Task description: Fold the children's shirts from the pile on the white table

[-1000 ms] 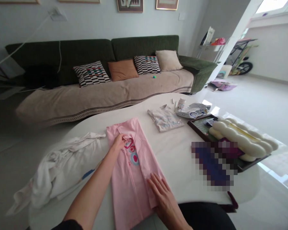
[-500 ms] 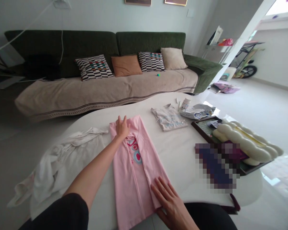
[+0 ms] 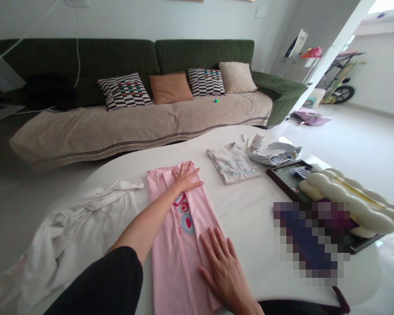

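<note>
A pink garment (image 3: 170,253) lies on the white table with its sides folded inward, and a red and blue printed pattern (image 3: 186,218) shows in the gap between the folds. My left hand (image 3: 185,177) rests on its far end, fingers spread over the cloth. Nearer to me, my right hand (image 3: 221,262) is laid flat on the right-hand fold with its fingers stretched out. Neither hand grips anything. To the left is a crumpled heap of white clothing (image 3: 82,232). Beyond the pink garment, on the right, sits a folded light grey shirt (image 3: 234,166) with blue lettering.
Right on the white table (image 3: 243,218) stand a dark-rimmed tray (image 3: 279,179) carrying a cream, puffy object (image 3: 351,197), a crinkled plastic packet (image 3: 276,153) and a small white bottle (image 3: 256,142). A green sofa (image 3: 124,57) with cushions is behind the table.
My left hand has shifted right across the garment's far end and its fingers have spread. My right hand has moved slightly up along the right fold and lies flatter. The view has shifted a little.
</note>
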`<state>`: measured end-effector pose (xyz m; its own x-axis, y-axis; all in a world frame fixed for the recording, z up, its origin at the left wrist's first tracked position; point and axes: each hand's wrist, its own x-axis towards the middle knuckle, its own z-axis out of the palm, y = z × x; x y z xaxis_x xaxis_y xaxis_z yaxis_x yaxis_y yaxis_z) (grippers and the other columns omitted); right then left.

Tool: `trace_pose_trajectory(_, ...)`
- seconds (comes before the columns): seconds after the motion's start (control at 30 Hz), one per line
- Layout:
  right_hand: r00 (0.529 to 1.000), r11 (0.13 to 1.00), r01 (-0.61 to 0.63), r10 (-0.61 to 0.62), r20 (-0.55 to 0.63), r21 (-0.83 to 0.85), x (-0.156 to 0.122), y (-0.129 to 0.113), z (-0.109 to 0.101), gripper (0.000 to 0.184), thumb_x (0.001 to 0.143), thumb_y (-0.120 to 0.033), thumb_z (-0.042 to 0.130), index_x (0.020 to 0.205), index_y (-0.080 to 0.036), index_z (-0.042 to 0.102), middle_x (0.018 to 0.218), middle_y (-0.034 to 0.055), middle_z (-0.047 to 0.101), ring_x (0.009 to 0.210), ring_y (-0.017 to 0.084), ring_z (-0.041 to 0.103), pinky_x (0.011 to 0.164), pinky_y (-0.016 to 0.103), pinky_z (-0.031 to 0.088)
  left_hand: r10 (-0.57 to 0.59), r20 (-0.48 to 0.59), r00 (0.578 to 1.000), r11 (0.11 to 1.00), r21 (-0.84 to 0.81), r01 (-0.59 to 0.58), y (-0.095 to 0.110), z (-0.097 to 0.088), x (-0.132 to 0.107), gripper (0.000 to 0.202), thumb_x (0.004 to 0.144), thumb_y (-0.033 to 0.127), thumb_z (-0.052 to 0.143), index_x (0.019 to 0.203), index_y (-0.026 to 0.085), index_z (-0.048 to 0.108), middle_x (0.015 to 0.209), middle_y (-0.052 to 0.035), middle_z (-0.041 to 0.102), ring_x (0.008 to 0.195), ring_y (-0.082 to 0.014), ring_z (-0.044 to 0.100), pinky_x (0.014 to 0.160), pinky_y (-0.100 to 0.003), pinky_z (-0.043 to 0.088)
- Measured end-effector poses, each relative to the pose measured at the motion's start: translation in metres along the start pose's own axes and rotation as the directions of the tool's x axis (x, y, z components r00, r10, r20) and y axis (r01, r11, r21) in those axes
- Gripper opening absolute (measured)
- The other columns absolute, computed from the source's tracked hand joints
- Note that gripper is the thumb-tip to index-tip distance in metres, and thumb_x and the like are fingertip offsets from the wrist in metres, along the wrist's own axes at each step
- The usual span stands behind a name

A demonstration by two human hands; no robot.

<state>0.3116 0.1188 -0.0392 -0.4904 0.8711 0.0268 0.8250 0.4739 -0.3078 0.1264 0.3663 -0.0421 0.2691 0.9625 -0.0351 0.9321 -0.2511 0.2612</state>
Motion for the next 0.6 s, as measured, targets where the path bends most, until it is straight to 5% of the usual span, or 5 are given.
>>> trace_pose_trajectory(0.23, 0.999, 0.999, -0.021, 0.020, -0.045, -0.042, -0.031, -0.011, 0.019, 0.080, 0.077, -0.057, 0.044, 0.141, -0.024, 0.009, 0.143, 0.0128, 0.020, 0.128, 0.038, 0.022, 0.094, 0.060, 0.028, -0.029, 0.011, 1.000, 1.000, 0.013, 0.029, -0.001, -0.002, 0.013, 0.070, 0.075, 0.065, 0.038, 0.137, 0.037, 0.022, 0.148, 0.0003, 0.009, 0.132, -0.0375, -0.001, 0.096, -0.065, 0.009)
trace_pose_trajectory(0.37, 0.997, 0.997, -0.046, 0.043, -0.061, -0.059, -0.036, -0.015, 0.022, 0.079, 0.077, -0.057, 0.044, 0.141, -0.025, 0.011, 0.142, 0.0123, 0.021, 0.128, 0.037, 0.022, 0.095, 0.060, 0.027, -0.113, -0.214, 0.970, 0.993, -0.038, 0.108, -0.020, -0.017, 0.007, 0.050, 0.085, 0.039, 0.035, 0.133, 0.026, 0.033, 0.138, -0.0074, 0.034, 0.126, -0.0252, 0.030, 0.100, -0.043, 0.027)
trace_pose_trajectory(0.47, 0.997, 0.995, -0.063, 0.059, -0.058, -0.073, -0.035, -0.018, 0.018, 0.079, 0.077, -0.058, 0.043, 0.141, -0.025, 0.010, 0.143, 0.0118, 0.019, 0.129, 0.036, 0.018, 0.096, 0.060, 0.026, -0.266, -0.283, 0.921, 0.963, -0.041, 0.265, -0.046, -0.033, -0.003, 0.038, 0.083, 0.030, 0.038, 0.114, 0.015, 0.054, 0.111, -0.0124, 0.056, 0.104, -0.0219, 0.051, 0.088, -0.032, 0.040)
trace_pose_trajectory(0.6, 0.996, 0.993, -0.070, 0.065, -0.054, -0.092, -0.035, -0.021, 0.014, 0.077, 0.078, -0.059, 0.040, 0.141, -0.025, 0.009, 0.144, 0.0109, 0.017, 0.131, 0.035, 0.015, 0.097, 0.058, 0.025, -0.294, -0.200, 0.935, 0.955, -0.018, 0.297, -0.068, -0.048, -0.009, 0.024, 0.075, 0.026, 0.050, 0.088, 0.014, 0.065, 0.088, -0.0092, 0.062, 0.089, -0.0206, 0.057, 0.080, -0.028, 0.043)
